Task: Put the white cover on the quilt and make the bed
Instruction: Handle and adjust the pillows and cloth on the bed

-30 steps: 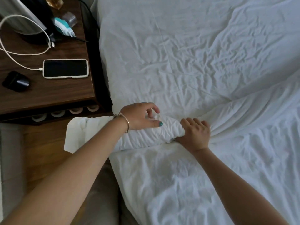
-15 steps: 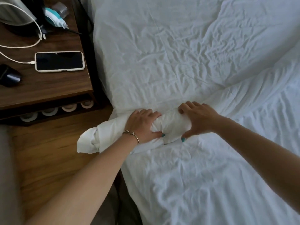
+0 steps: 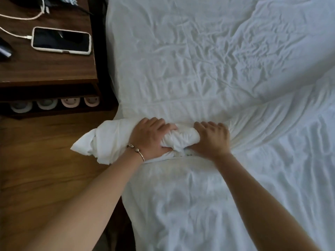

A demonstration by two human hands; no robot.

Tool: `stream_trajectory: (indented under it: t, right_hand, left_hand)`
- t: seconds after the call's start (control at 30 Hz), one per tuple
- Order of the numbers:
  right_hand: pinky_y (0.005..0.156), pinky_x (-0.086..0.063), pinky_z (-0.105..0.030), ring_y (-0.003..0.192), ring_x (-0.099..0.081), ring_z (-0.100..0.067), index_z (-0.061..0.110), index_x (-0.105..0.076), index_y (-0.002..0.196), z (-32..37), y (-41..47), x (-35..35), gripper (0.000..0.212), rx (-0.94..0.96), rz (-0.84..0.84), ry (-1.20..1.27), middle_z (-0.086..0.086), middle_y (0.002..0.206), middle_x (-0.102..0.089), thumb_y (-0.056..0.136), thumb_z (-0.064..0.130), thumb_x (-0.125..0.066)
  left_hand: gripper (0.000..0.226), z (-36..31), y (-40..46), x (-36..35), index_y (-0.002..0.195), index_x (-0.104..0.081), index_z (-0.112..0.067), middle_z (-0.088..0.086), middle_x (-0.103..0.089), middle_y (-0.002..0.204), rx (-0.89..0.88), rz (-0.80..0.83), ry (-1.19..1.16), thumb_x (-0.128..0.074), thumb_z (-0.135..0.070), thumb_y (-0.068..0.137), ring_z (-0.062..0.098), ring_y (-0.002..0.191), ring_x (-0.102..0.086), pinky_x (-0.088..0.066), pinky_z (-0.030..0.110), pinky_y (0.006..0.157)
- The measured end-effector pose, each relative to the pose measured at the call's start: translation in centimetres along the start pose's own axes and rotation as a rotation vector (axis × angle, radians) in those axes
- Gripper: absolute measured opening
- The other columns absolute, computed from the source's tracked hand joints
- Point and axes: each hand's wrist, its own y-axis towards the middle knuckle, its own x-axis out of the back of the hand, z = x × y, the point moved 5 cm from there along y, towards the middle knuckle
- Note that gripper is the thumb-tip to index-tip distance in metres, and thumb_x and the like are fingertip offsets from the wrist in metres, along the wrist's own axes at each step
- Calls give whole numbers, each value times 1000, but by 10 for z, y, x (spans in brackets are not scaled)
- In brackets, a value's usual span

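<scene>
Hands, left (image 3: 150,140) and right (image 3: 211,140), grip rolled white cover (image 3: 112,140) between them.

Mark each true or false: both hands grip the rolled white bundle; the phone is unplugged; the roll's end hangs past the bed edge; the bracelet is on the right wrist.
1. Both the left hand and right hand grip the rolled white bundle: true.
2. The phone is unplugged: false, a white cable is plugged in.
3. The roll's end overhangs the bed edge: true.
4. The bracelet is on the right wrist: false, the left.
</scene>
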Motion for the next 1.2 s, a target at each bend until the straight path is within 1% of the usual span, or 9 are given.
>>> stream_trajectory:
  t: [0.1,0.2,0.33,0.53,0.7,0.83,0.97,1.07,1.2]
  right_hand:
    - [57,-29,-31,53,-53,-24,16,-59,68,12,-46,-7,61,-122,-189,-35,2,58,-53,56,76,-54]
    - [56,-29,-31,52,-51,-25,17,-56,66,12,-54,-8,60,-123,-287,-39,1,57,-50,68,77,-50]
    - [57,-28,-30,51,-49,-24,17,-53,65,7,-55,-9,59,-103,-363,6,2,57,-48,69,76,-57]
    - [58,-25,-30,52,-50,-24,17,-54,67,6,-58,-3,49,-79,-372,7,1,57,-48,65,63,-68]
    - [63,-37,-35,64,-55,-26,17,-58,83,9,-53,6,71,13,-131,-17,1,72,-54,50,79,-64]
    - [78,-41,-35,94,-54,-17,36,-41,111,-5,-15,24,81,108,646,126,12,105,-50,48,77,-71]
    - [101,-32,-43,118,-45,-18,44,-35,127,-13,16,11,93,85,998,70,15,119,-45,49,81,-71]
    - [97,-33,-40,119,-51,-19,42,-40,130,-4,8,-5,99,25,1031,73,14,121,-55,46,81,-74]
    - [81,-41,-33,98,-62,-16,39,-50,112,-1,-15,-2,80,0,697,-21,15,95,-62,48,82,-70]
  left_hand:
    - [52,-23,-30,-1,111,-51,-32,-2,-54,80,3,-101,54,-65,-47,63,22,76,-48,-33,35,65]
    - [57,-30,-31,3,112,-52,-33,-3,-54,83,33,-36,67,-69,-55,62,22,78,-50,-35,35,67]
    - [81,-25,7,33,114,-56,-41,-16,-54,92,255,351,-131,-45,-93,53,10,90,-50,-34,27,75]
    - [103,-18,11,16,136,-41,-36,-10,-47,136,471,808,-23,-51,-94,52,17,125,-45,-36,37,102]
    - [76,-31,-12,6,107,-50,-27,-13,-51,98,411,470,-29,-64,-83,58,14,96,-54,-33,28,79]
    - [71,-35,-28,1,100,-53,-23,-10,-53,88,339,301,-5,-66,-80,60,16,86,-55,-29,27,74]
    - [70,-32,-32,-1,98,-57,-20,-6,-60,88,295,241,-35,-66,-79,60,18,83,-57,-35,30,74]
    - [69,-32,-32,-3,94,-56,-21,-7,-59,84,259,224,-52,-66,-79,58,18,79,-57,-36,31,72]
    - [65,-33,-33,-3,87,-53,-21,-7,-58,78,192,214,-40,-68,-76,58,18,73,-56,-33,30,66]
